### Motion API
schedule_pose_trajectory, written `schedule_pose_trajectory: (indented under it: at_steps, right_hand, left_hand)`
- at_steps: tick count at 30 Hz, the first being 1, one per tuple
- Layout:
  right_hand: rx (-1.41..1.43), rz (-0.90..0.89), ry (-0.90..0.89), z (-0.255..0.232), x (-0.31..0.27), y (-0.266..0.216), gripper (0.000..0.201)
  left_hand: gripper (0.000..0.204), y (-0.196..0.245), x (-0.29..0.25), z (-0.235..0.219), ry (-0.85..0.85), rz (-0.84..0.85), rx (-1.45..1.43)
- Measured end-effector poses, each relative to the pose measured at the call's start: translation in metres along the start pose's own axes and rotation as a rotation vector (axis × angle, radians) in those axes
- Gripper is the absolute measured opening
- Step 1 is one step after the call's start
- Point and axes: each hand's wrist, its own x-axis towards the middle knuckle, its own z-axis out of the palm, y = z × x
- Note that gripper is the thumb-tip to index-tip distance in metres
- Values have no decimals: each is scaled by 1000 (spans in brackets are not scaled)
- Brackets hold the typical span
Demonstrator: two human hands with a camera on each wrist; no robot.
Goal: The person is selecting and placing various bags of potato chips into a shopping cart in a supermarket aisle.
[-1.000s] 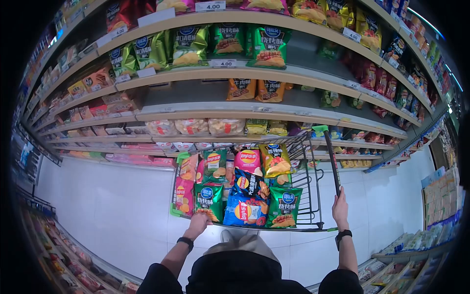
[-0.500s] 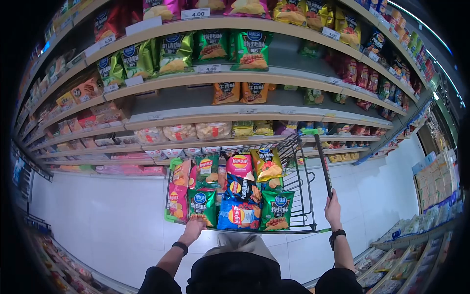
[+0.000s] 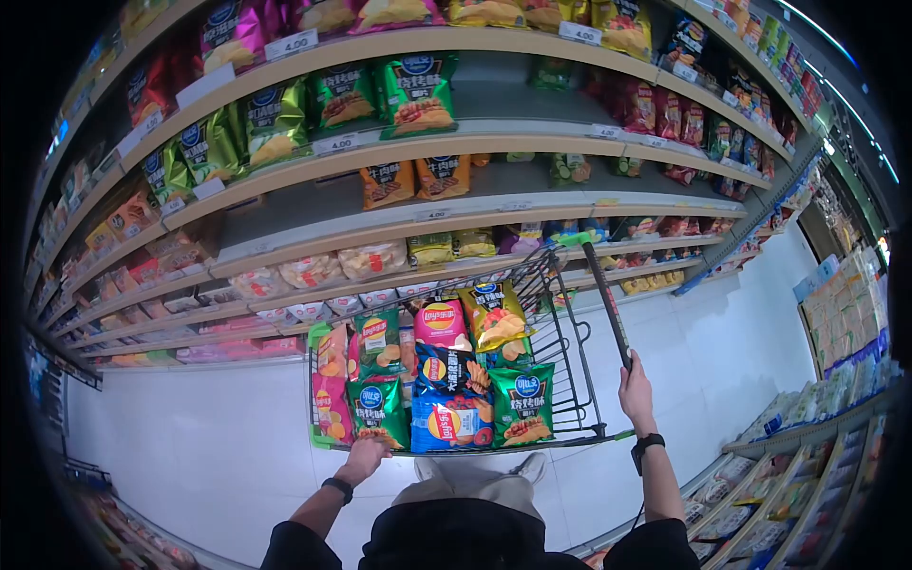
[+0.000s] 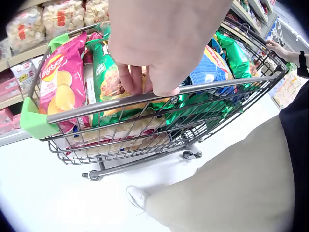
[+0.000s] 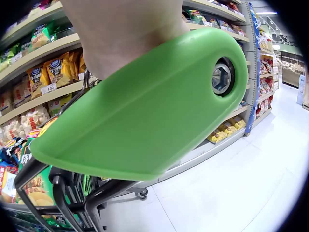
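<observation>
A wire shopping cart with green corners [image 3: 319,380] holds bags of chips, among them a blue bag [image 3: 451,425], a yellow bag [image 3: 496,318] and a green bag [image 3: 522,404]. At the cart's near side, the left hand [image 3: 366,458] grips the top rail; in the left wrist view this hand [image 4: 159,43] has its fingers bent over the rail [image 4: 203,88], close to a green bag [image 4: 102,72]. The right hand [image 3: 636,389] holds the dark handle bar [image 3: 608,304]. A green end piece [image 5: 140,111] hides its fingers in the right wrist view.
Shelves [image 3: 380,157] of snack bags curve along the far side of the cart. More racks [image 3: 807,456] stand at the lower right, beside stacked boxes [image 3: 845,313]. White floor [image 3: 228,418] shows around the cart, and the person's shoes [image 3: 532,465] are near its side.
The shelves have slid left and tilted in the head view, and the cart and both hands sit slightly further left. Both hands keep their holds. More of the shoes shows.
</observation>
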Motion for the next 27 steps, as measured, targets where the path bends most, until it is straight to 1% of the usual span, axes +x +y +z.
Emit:
schedule_pose_trajectory:
  at_steps: [1,4,7,8,12,14,15,18,21,22,24,25,26,27]
  right_hand:
    - [12,-2,2,-3,3,4,45]
    - [42,-26,6,-4,11,9,44]
    - [94,-15,-24,-12,23,22,44]
    - [139,-5,-33,-17,27,25,42]
    - [226,-27,-61,-25,46,52,44]
    - [299,-3,-110,-28,56,69,44]
    - [333,17,-136,-27,57,63,44]
    - [374,-1,-155,-33,72,88,44]
    - [347,-108,-71,-23,85,121,44]
    - [355,-66,-115,-29,85,110,44]
    - [392,10,-190,-42,93,118,44]
    - [382,17,-197,-45,99,120,44]
    - [373,24,-201,-50,102,124,43]
    - [364,29,-200,-54,105,128,43]
  left_hand:
    - [14,4,2,1,28,14,-22]
    - [16,6,8,0,-16,30,-34]
    - [19,27,18,-12,-194,-56,18]
    - [21,36,23,-18,-230,-44,45]
    - [27,64,36,-16,-203,-30,-16]
    - [27,78,40,-7,-190,-137,-179]
    - [28,71,38,-6,-190,-189,-260]
    - [27,90,50,2,-209,-199,-126]
    - [24,115,59,-3,-215,-83,50]
    - [19,126,58,-24,-258,-164,-2]
    - [16,145,69,-23,-257,-144,68]
    - [14,150,70,-21,-261,-134,103]
    - [12,154,73,-14,-246,-237,12]
    - [12,165,74,-14,-252,-250,38]
